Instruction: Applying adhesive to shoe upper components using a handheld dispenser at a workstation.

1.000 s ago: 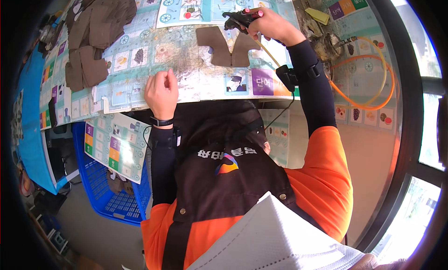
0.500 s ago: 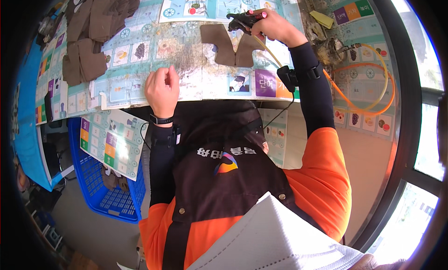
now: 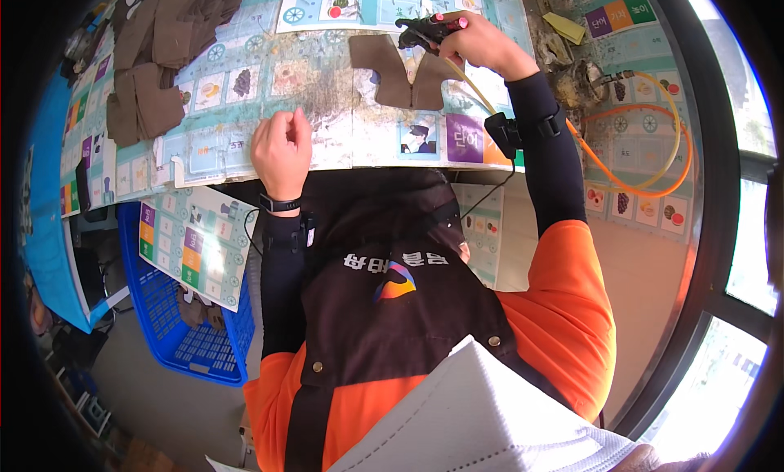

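Head view, right hand: the right hand (image 3: pixel 482 43) is closed around a black glue gun (image 3: pixel 429 27) with a red rear end, gripping it at the far edge of the table.
Head view, glue gun: its nozzle points left and down, right at the upper edge of the brown leather piece (image 3: pixel 400 80); whether the tip touches the piece cannot be told.
Head view, brown leather piece: a flat cut shape with a notch in its lower middle, lying on the table just left of and below the right hand.
Head view, left hand: the left hand (image 3: pixel 282 149) rests on the near part of the table with fingers curled loosely into a half fist, holding nothing, well apart from the leather piece.
Head view, left wrist: a black watch band (image 3: pixel 279 202) sits on it, above a black sleeve.
Head view, right forearm: a small black device (image 3: pixel 502 133) is strapped to it.
Head view, table (image 3: pixel 343 137): covered with printed picture sheets in pale blue and green.
Head view, pile of brown pieces (image 3: pixel 159 55): more cut brown shapes lie stacked at the far left of the table.
Head view, orange hose (image 3: pixel 653 137): loops over the surface to the right, near the right arm.
Head view, blue basket (image 3: pixel 188 333): stands below the table's left edge.
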Action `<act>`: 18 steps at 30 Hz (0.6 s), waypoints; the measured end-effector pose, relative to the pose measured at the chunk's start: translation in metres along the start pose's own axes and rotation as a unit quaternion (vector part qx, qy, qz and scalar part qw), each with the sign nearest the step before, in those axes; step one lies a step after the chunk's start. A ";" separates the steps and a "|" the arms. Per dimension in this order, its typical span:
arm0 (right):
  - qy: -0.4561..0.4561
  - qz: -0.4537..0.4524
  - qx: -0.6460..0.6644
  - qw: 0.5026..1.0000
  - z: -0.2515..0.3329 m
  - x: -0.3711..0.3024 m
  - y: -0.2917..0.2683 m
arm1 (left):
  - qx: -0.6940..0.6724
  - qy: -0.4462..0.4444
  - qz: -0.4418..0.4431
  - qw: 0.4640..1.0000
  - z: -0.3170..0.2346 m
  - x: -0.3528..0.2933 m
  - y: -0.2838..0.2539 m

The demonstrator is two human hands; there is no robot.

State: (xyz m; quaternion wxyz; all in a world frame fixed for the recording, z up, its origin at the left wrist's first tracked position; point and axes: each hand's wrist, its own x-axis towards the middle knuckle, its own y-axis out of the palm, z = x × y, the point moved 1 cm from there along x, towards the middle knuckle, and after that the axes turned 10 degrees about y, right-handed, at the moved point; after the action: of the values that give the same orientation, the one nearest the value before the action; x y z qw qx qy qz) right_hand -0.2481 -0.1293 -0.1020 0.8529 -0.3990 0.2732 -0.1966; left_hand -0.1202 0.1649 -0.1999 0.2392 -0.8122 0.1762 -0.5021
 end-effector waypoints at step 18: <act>-0.081 0.042 -0.003 0.996 -0.003 -0.023 0.006 | 0.000 -0.006 -0.001 1.000 0.001 -0.001 0.002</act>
State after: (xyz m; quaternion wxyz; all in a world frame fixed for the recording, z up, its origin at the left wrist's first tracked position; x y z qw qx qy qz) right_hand -0.2672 -0.1145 -0.1014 0.8786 -0.4044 0.2202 -0.1263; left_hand -0.1202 0.1639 -0.2021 0.2397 -0.8157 0.1741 -0.4969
